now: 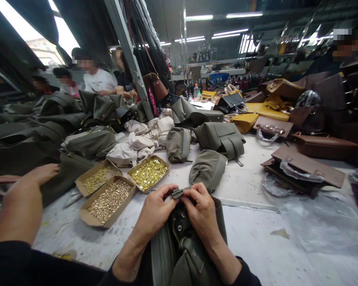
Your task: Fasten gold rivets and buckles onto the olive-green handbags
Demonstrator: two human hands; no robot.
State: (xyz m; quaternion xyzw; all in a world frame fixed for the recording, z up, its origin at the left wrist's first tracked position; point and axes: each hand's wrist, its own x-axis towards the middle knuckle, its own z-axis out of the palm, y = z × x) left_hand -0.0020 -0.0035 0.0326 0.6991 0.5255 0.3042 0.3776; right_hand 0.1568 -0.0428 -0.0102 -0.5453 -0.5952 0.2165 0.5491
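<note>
Both my hands are at the middle of the table's near side, over a dark olive-green bag (165, 254). With thumb and fingers, my left hand (153, 212) pinches one end of a small olive strap (177, 193). The other end is pinched between the fingertips of my right hand (203, 212). Below them, a metal fitting (179, 228) shows on the bag. Just left of my hands stand shallow cardboard trays: one with gold flat pieces (149, 173), one with small rose-gold rivets (111, 201), and one with more gold pieces (98, 177).
A co-worker's arm (22, 204) reaches over green bags at left. Olive pouches (209, 169) and a green bag (220, 139) lie ahead, beside pale cloth pouches (140, 139). Brown handbags (304, 169) and clear plastic sheeting (319, 222) lie at right. Several people sit beyond.
</note>
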